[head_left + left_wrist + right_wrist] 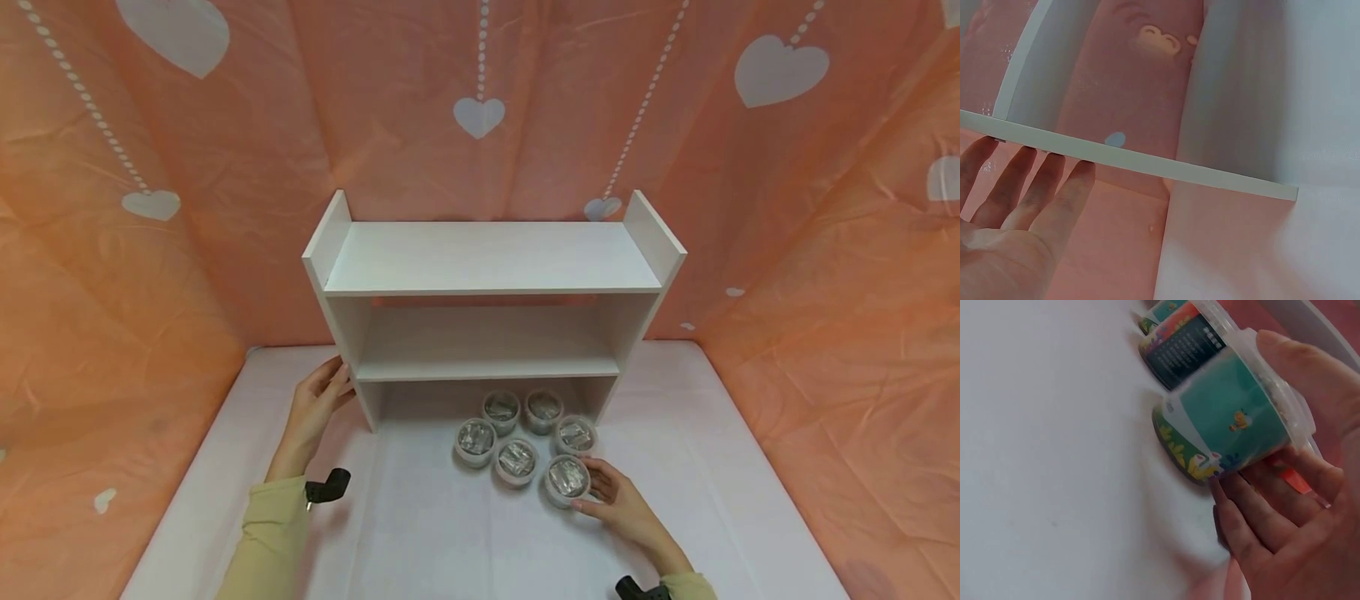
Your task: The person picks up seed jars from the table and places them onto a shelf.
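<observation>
My right hand (618, 504) grips a small round tub (567, 481) with a clear lid and silvery contents under it. In the right wrist view this tub (1229, 419) has a teal printed label; the thumb lies at the lid rim and the fingers reach round the other side. Several similar tubs, among them a near one (516, 462) and a left one (475, 442), stand close behind and left of it. My left hand (315, 408) touches the outer left side of a white shelf unit (487, 369). In the left wrist view its fingertips (1085, 167) meet the side panel (1147, 164).
The shelf unit has an upper board (491, 258) and a middle board above the white-covered table (427, 533). Two tubs, one of them at the back (543, 408), stand at the lower opening. Orange curtains (405, 108) with white hearts enclose the back and sides.
</observation>
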`<state>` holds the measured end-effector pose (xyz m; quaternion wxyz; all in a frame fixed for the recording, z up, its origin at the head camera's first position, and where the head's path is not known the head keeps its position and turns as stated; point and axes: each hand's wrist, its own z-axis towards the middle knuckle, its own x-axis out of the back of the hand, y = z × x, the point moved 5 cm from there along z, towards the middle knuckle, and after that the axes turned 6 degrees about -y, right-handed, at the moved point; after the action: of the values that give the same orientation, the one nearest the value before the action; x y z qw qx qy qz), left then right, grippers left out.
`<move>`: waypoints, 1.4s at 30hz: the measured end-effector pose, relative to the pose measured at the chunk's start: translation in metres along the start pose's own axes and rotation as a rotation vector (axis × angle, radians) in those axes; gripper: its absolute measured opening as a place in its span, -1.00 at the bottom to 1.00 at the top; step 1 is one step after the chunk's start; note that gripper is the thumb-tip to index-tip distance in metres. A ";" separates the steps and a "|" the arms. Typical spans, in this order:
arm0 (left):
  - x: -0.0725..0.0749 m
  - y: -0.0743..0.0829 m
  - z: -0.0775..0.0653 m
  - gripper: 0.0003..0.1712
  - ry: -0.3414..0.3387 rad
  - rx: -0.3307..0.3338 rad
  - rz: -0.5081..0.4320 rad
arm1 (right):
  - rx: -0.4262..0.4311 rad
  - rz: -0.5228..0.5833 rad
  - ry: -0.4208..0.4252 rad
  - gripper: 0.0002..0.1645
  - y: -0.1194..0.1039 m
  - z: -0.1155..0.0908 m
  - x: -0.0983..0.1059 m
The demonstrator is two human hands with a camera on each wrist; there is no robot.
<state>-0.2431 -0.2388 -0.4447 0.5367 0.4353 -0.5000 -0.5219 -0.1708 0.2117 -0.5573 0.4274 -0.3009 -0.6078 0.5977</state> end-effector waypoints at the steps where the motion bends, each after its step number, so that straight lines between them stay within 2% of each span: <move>1: 0.000 0.000 0.000 -0.39 -0.001 -0.001 0.001 | -0.001 -0.008 0.007 -0.24 -0.001 0.000 0.000; 9: -0.001 -0.001 0.000 -0.40 0.001 -0.005 0.001 | -0.105 -0.070 0.125 -0.23 -0.001 -0.002 -0.004; 15: -0.002 -0.001 0.002 -0.40 0.004 -0.012 -0.008 | -0.094 -0.087 0.171 -0.23 -0.003 -0.002 -0.005; 24: -0.001 -0.001 0.001 -0.40 0.020 -0.005 -0.006 | -0.041 -0.078 0.129 -0.22 -0.016 -0.001 -0.008; 31: 0.000 -0.001 -0.001 -0.39 0.025 0.010 -0.006 | -0.024 -0.074 0.101 -0.22 -0.038 0.001 -0.010; 38: 0.000 -0.001 0.000 -0.39 0.032 0.011 -0.015 | 0.042 -0.070 0.068 -0.25 -0.063 0.007 -0.009; 42: 0.000 -0.002 0.000 -0.39 0.032 0.005 -0.017 | 0.028 -0.091 0.051 -0.26 -0.073 0.013 -0.009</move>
<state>-0.2430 -0.2393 -0.4466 0.5390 0.4493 -0.4891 -0.5180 -0.1676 0.1904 -0.4862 0.4737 -0.2824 -0.6013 0.5782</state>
